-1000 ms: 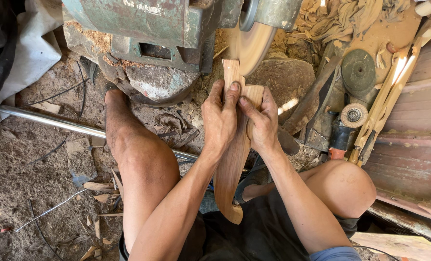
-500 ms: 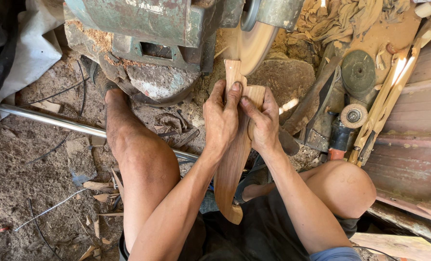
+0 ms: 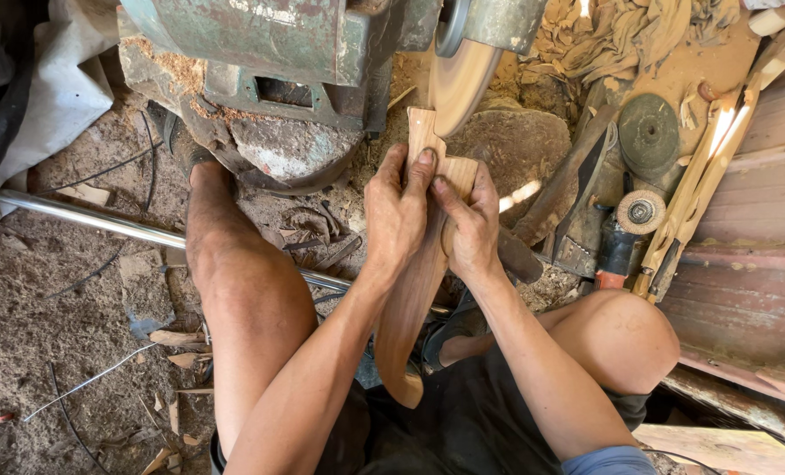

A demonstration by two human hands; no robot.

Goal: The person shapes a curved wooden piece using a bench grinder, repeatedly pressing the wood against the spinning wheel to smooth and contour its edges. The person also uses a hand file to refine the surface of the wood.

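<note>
Both hands grasp a long carved wooden piece (image 3: 414, 290), the left hand (image 3: 396, 214) and right hand (image 3: 470, 230) clenched around its upper end, holding that notched tip against the sanding disc (image 3: 457, 81) of a worn green machine (image 3: 269, 53). The fingertips sit close to the disc (a slip or a catch in the grain could likely drag them in). An angle grinder (image 3: 626, 230), loose discs and wood scraps crowd the right side, and a metal pipe (image 3: 120, 227) crosses by the bare legs.
</note>
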